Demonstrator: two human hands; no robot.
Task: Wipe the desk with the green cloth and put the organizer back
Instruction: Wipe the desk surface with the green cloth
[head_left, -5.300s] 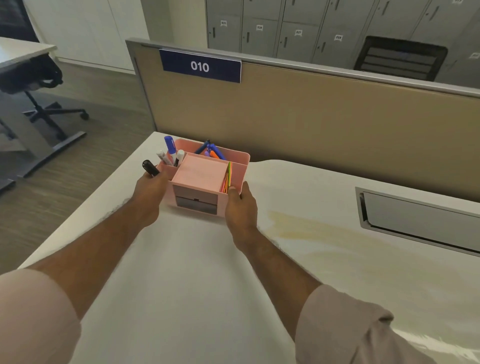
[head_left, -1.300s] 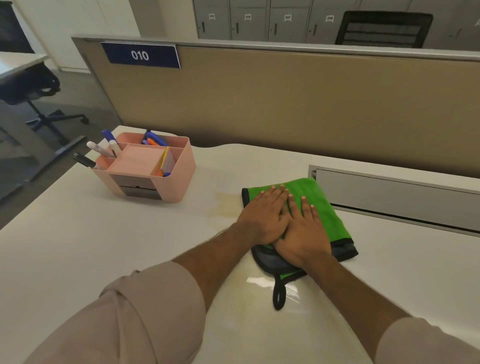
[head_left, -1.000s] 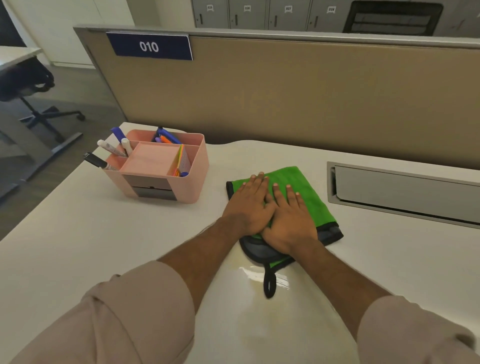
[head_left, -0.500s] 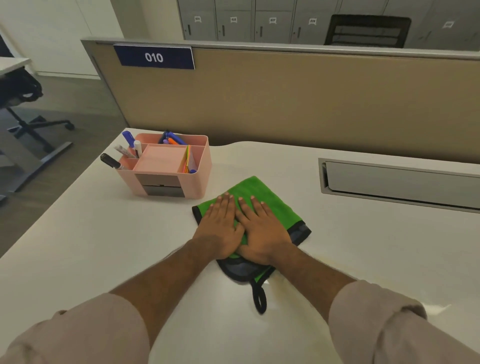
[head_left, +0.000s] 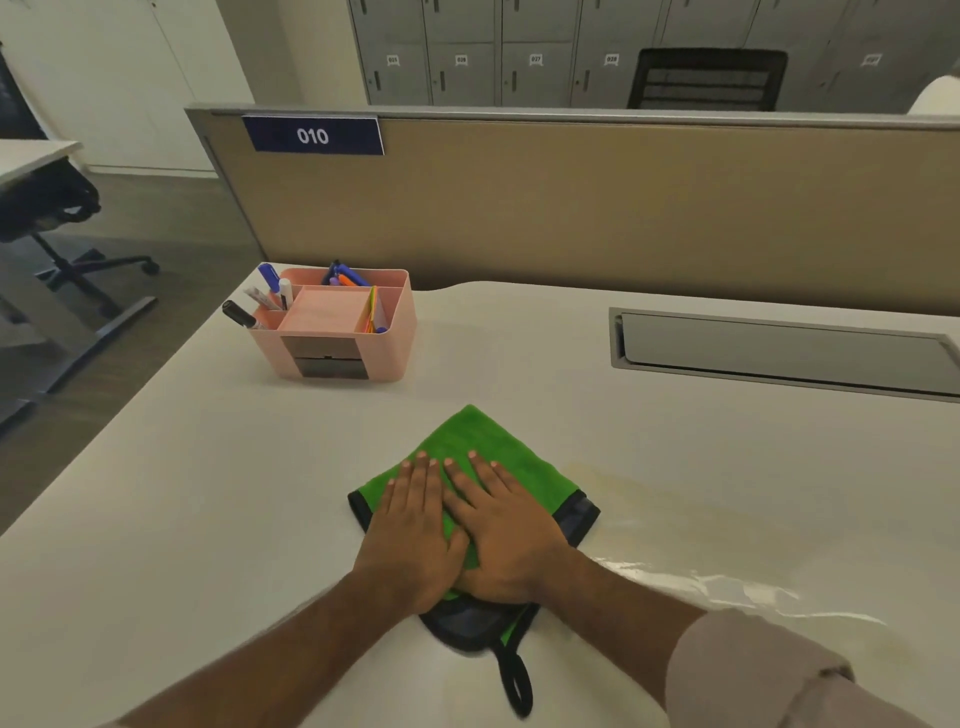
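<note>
Nearest the camera, a black hanging loop (head_left: 514, 686) trails from the cloth's dark-edged near corner, just below the heels of both hands. Right sleeve (head_left: 753, 675) is rolled up at lower right.

Left hand (head_left: 415, 535) and right hand (head_left: 506, 535) lie flat, palms down, side by side and touching, fingers extended and slightly spread. Neither is curled round anything; both are open and pressing on the green cloth (head_left: 483, 441). Cloth is folded, sits directly under both palms, lies as a diamond on the desk (head_left: 182, 519). Its far corner sticks out beyond the fingertips; its dark-trimmed right corner shows just right of the right hand.

Right of the hands, a yellowish wet smear (head_left: 701, 519) runs across the desk surface, with glare on it nearer the right forearm.

Beyond the hands and to their left, well apart from the cloth, the pink organizer (head_left: 343, 332) stands upright near the desk's far left corner, with pens and markers (head_left: 270, 296) in its compartments. Far right of the hands, a grey cable flap (head_left: 779, 353) is set into the desk.

Behind everything, a tan partition (head_left: 571, 208) carries a blue "010" plate (head_left: 313, 136).
</note>
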